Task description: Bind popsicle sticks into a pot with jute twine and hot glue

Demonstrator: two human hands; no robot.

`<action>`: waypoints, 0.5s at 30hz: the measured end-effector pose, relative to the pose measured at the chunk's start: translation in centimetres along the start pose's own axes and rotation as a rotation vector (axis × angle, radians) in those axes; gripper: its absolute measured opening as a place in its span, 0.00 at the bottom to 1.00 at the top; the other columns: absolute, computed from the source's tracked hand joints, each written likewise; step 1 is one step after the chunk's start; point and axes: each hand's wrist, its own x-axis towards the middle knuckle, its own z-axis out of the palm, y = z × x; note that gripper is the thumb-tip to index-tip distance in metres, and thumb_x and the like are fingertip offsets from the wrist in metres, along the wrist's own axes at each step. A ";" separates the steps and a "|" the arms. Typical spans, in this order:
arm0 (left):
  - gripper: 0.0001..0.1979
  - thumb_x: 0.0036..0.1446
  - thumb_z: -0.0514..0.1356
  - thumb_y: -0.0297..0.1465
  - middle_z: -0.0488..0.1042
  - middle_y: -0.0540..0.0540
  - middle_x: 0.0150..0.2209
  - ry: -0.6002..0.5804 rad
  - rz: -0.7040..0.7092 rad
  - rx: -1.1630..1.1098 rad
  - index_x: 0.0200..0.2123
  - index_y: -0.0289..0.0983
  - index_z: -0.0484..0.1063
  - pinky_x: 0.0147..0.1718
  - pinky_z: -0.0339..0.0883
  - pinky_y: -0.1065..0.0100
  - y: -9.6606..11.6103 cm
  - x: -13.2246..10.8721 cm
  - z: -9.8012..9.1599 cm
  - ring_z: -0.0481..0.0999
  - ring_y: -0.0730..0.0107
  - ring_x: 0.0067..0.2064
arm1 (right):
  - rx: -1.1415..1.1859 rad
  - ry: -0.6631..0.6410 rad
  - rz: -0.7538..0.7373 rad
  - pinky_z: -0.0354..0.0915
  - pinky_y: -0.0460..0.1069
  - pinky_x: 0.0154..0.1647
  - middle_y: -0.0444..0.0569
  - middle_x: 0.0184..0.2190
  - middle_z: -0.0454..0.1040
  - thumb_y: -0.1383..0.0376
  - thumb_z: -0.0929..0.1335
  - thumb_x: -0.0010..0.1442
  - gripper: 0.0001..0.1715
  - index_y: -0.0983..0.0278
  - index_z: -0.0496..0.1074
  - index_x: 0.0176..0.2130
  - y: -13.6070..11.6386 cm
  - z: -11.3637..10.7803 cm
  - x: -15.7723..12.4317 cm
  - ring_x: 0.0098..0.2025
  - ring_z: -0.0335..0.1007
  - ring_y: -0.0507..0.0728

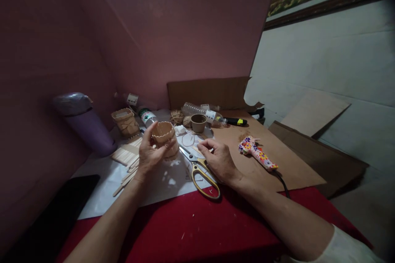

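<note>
My left hand (151,153) is wrapped around a small cup (163,130) with a scalloped rim, covered in light wooden strips and tilted slightly. Close to its right, my right hand (219,159) has thumb and forefinger pinched together. A thin pale sliver shows by those fingertips, but whether they grip it I cannot make out. Scissors with yellow handles (206,180) lie beside and partly under the right hand, blades pointing toward the cup. Flat wooden craft sticks (128,156) lie in a loose pile left of my left hand.
A second stick-covered cup (126,122), a brown pot (198,123), twine balls (177,117) and plastic bottles (197,109) stand or lie behind. A flowered glue gun (257,153) with a cord rests on cardboard (290,172) at right. A purple tumbler (89,129) leans at left.
</note>
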 end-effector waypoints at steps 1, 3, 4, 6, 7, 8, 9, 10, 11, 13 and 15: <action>0.39 0.42 0.71 0.40 0.71 0.40 0.53 -0.022 0.007 0.033 0.58 0.39 0.64 0.50 0.68 0.60 -0.1 0.0 0.0 0.74 0.57 0.51 | 0.002 -0.001 0.000 0.61 0.48 0.33 0.47 0.27 0.76 0.64 0.66 0.61 0.12 0.64 0.75 0.28 0.0 0.0 0.0 0.30 0.69 0.55; 0.38 0.42 0.71 0.40 0.72 0.40 0.52 -0.044 0.024 0.121 0.57 0.38 0.65 0.50 0.68 0.58 -0.5 0.1 0.0 0.74 0.57 0.50 | 0.004 -0.003 0.002 0.61 0.48 0.33 0.47 0.27 0.77 0.64 0.66 0.61 0.11 0.64 0.75 0.29 0.1 0.0 0.0 0.30 0.69 0.55; 0.38 0.42 0.70 0.40 0.72 0.40 0.53 -0.035 0.032 0.159 0.57 0.38 0.65 0.50 0.68 0.58 -0.8 0.2 -0.1 0.74 0.57 0.51 | 0.005 -0.003 0.004 0.61 0.48 0.33 0.47 0.27 0.77 0.64 0.66 0.61 0.11 0.64 0.75 0.29 0.1 0.0 0.0 0.31 0.69 0.55; 0.37 0.43 0.70 0.40 0.71 0.40 0.54 0.015 0.037 0.205 0.57 0.38 0.65 0.51 0.67 0.57 -1.2 0.5 -0.3 0.73 0.56 0.52 | 0.006 -0.002 0.008 0.61 0.48 0.33 0.48 0.27 0.77 0.64 0.66 0.61 0.11 0.64 0.75 0.29 0.2 0.0 0.0 0.31 0.70 0.55; 0.38 0.43 0.70 0.40 0.71 0.39 0.54 0.045 0.033 0.210 0.57 0.38 0.65 0.51 0.67 0.57 -1.4 0.6 -0.3 0.72 0.56 0.52 | 0.007 -0.004 0.009 0.61 0.48 0.33 0.48 0.27 0.77 0.64 0.66 0.61 0.12 0.64 0.76 0.29 0.2 0.0 -0.1 0.31 0.70 0.55; 0.38 0.43 0.70 0.40 0.70 0.39 0.54 0.069 0.025 0.206 0.57 0.39 0.65 0.51 0.67 0.57 -1.5 0.7 -0.4 0.72 0.56 0.52 | 0.008 -0.006 0.009 0.61 0.48 0.33 0.48 0.27 0.77 0.64 0.66 0.61 0.12 0.64 0.76 0.29 0.2 0.0 -0.1 0.31 0.70 0.55; 0.38 0.43 0.70 0.40 0.71 0.39 0.54 0.082 0.014 0.196 0.57 0.39 0.65 0.50 0.68 0.57 -1.5 0.7 -0.4 0.73 0.56 0.52 | 0.008 -0.007 0.009 0.61 0.48 0.33 0.48 0.27 0.77 0.64 0.66 0.61 0.12 0.64 0.76 0.29 0.1 0.0 -0.1 0.31 0.70 0.55; 0.38 0.42 0.71 0.41 0.71 0.39 0.53 0.081 0.004 0.180 0.57 0.39 0.65 0.49 0.69 0.58 -1.4 0.7 -0.5 0.73 0.56 0.51 | 0.008 -0.008 0.009 0.61 0.48 0.33 0.48 0.27 0.77 0.64 0.66 0.61 0.12 0.64 0.76 0.29 0.1 0.0 -0.1 0.31 0.70 0.55; 0.38 0.42 0.71 0.41 0.72 0.40 0.52 0.069 -0.007 0.159 0.57 0.39 0.65 0.48 0.69 0.58 -1.4 0.7 -0.4 0.74 0.57 0.50 | 0.008 -0.008 0.009 0.61 0.48 0.33 0.48 0.27 0.77 0.64 0.66 0.61 0.12 0.64 0.76 0.29 0.1 0.0 -0.1 0.31 0.70 0.55; 0.39 0.42 0.71 0.41 0.73 0.40 0.52 0.036 -0.022 0.123 0.58 0.40 0.64 0.47 0.71 0.59 -1.2 0.5 -0.3 0.75 0.58 0.49 | 0.007 -0.003 0.015 0.61 0.48 0.33 0.48 0.27 0.77 0.63 0.66 0.61 0.12 0.64 0.75 0.29 0.0 -0.1 0.0 0.30 0.70 0.55; 0.40 0.42 0.71 0.41 0.72 0.40 0.53 0.008 -0.006 0.125 0.58 0.40 0.63 0.47 0.71 0.59 -1.3 0.4 -0.2 0.75 0.57 0.50 | 0.005 0.008 0.026 0.61 0.48 0.32 0.48 0.27 0.77 0.62 0.66 0.60 0.13 0.64 0.75 0.29 0.1 -0.3 0.2 0.30 0.70 0.55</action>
